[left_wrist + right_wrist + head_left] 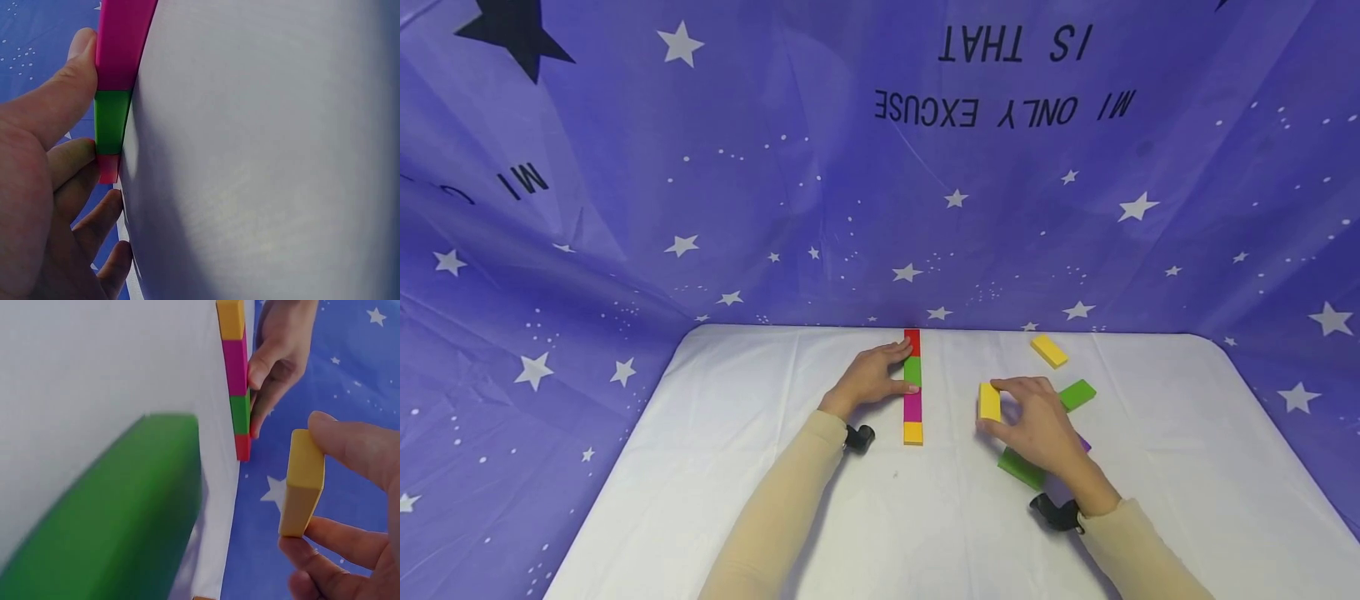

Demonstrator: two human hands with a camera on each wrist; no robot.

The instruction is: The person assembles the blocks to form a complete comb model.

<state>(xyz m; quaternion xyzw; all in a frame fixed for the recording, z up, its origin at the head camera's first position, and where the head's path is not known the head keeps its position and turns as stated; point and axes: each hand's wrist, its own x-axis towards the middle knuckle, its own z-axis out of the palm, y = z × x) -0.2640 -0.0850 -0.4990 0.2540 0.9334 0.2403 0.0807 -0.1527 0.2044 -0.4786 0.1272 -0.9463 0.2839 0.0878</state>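
Observation:
Four colours of block line up end to end on the white table: red (913, 334), green (912, 371), magenta (913, 408) and yellow-orange (913, 434) at the near end. Against the row's left side rests my left hand (868, 377), its fingertips at the red and green blocks and its thumb near the green-magenta joint. My right hand (1037, 423) pinches a loose yellow block (990, 403) by its two ends, thumb at one and fingers at the other. This block is right of the row and apart from it, also seen in the right wrist view (305, 459).
Around my right hand lie a yellow block (1048, 351), a green block (1078, 395), another green block (1021, 469) and a purple block (1085, 445) mostly hidden by the hand. A starry purple cloth (820, 208) hangs behind the white table (700, 500).

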